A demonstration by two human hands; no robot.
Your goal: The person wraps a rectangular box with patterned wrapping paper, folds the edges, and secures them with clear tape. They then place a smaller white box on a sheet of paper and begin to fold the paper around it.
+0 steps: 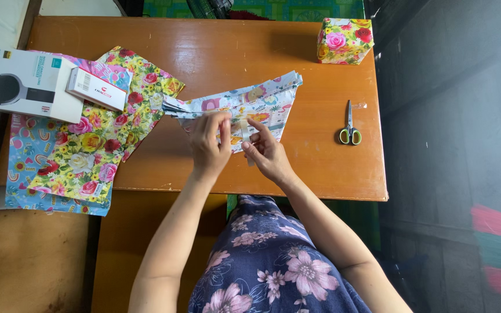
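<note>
The left hand [209, 145] and the right hand [265, 152] met over the middle of the wooden counter [215, 52], close to its near edge. Between them ran a short strip of clear tape [244, 132], upright and slightly tilted. The left fingers [222, 123] were pinched narrow on the strip's upper end, while the right fingers [255, 139] were curled and closed on its lower part. Whether a tape roll sat inside the right hand could not be told.

Just behind the hands, touching the left fingertips, lay a parcel wrapped in pale floral paper [244, 103], its folded ends flaring out to the left and right like a flattened fan. It rested flat on the counter, roughly in the centre.

To the left, 2 sheets of wrapping paper overlapped: a yellow rose-patterned sheet [97, 139] on top of a blue rainbow-patterned sheet [21, 162] that hung past the counter's left edge. A white box with a dark round picture [21, 84] sat on those sheets, and a small white and red carton [95, 88] leaned against it.

At the far right corner stood a small cube wrapped in rose paper [344, 39]. A pair of scissors with green handles [349, 124] lay closed on the right side, well apart from the hands, blades pointing away from the person.
</note>
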